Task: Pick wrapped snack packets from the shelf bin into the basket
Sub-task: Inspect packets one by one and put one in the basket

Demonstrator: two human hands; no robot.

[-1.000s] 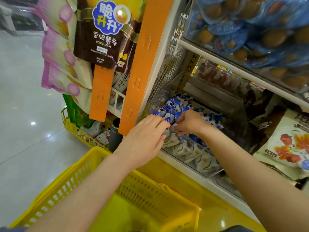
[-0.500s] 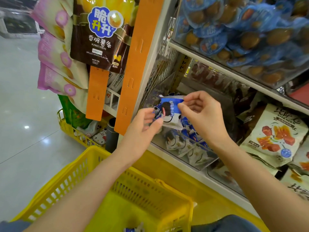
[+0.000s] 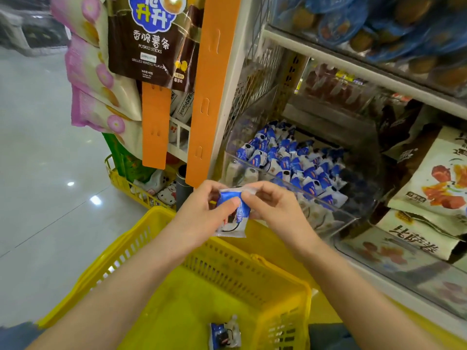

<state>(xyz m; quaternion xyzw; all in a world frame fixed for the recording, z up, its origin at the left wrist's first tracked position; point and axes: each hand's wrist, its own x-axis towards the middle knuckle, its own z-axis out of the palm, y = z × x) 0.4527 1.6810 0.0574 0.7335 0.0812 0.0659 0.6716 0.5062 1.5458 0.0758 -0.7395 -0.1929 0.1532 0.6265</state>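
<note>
Packet (image 3: 231, 227) pinched by my left hand (image 3: 202, 210) and right hand (image 3: 273, 205), fingers clamped on it. I'd release it low inside the basket (image 3: 285, 279).

In the white shelving unit (image 3: 241, 79), the lower level carries a clear plastic bin (image 3: 336, 213) heaped with blue-and-white snack packets (image 3: 290, 162). Right of the bin lie cream snack bags (image 3: 439, 178) printed with red pieces. Above the bin, the upper shelf board (image 3: 353, 69) bears blue-wrapped packs (image 3: 366, 24).
</note>
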